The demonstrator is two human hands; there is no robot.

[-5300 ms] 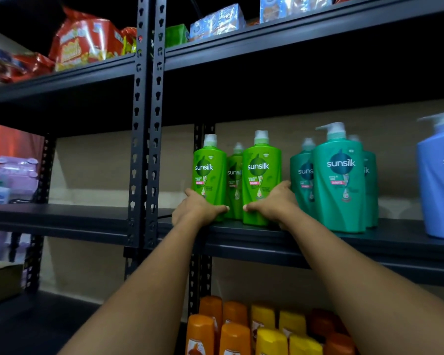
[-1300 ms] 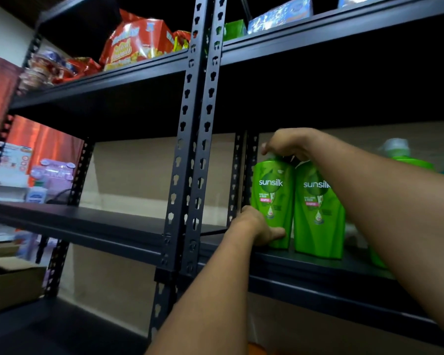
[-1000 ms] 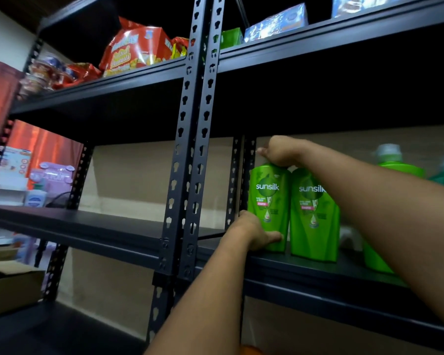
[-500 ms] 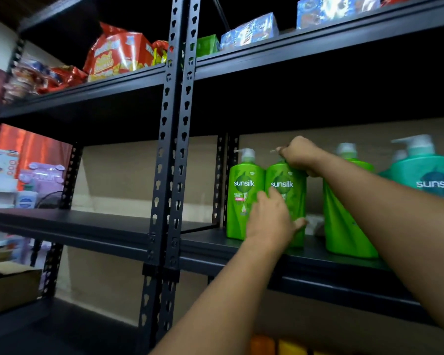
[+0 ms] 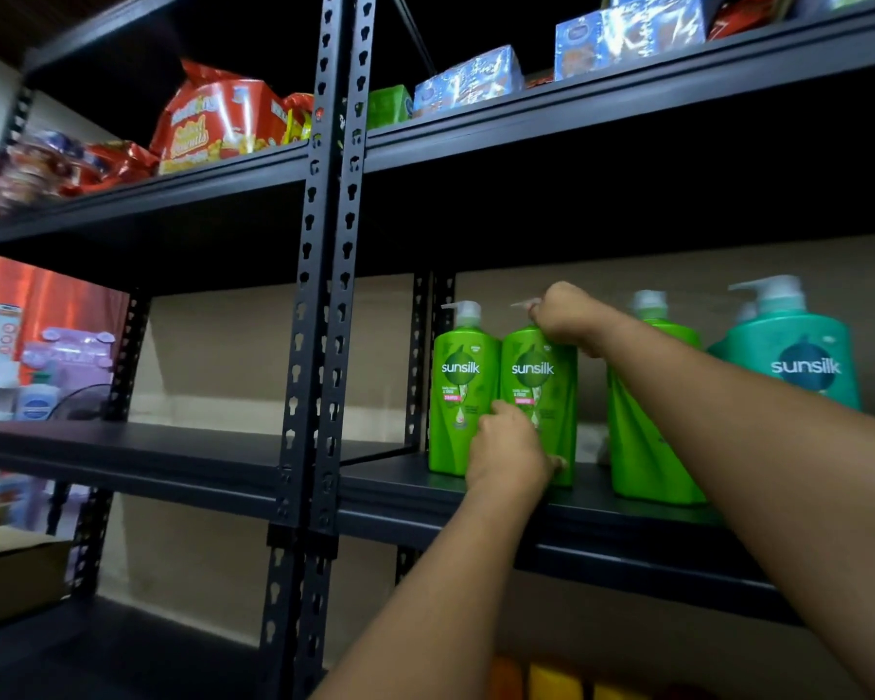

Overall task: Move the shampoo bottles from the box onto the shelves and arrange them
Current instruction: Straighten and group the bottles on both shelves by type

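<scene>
Two bare forearms reach up to the dark metal middle shelf [image 5: 476, 490] of a black slotted-steel rack. The left hand [image 5: 508, 449] grips the lower front of a bright green plastic Sunsilk pump bottle [image 5: 541, 381], fingers curled round its base near the shelf's front edge. The right hand [image 5: 564, 313] is clenched round the same bottle's pump head from above. That bottle stands upright, touching a second matching green Sunsilk bottle [image 5: 459, 391] at the shelf's left end, beside the rear upright. To the right, apart from the pair, stands a third green bottle [image 5: 642, 437], partly hidden by the right forearm, and beyond it a teal Sunsilk pump bottle [image 5: 799, 356]. On the top shelf [image 5: 577, 113] sit a red snack bag [image 5: 218, 126] and blue wrapped boxes [image 5: 468, 78]. A brown cardboard box [image 5: 14, 581] lies low at the left edge.
</scene>
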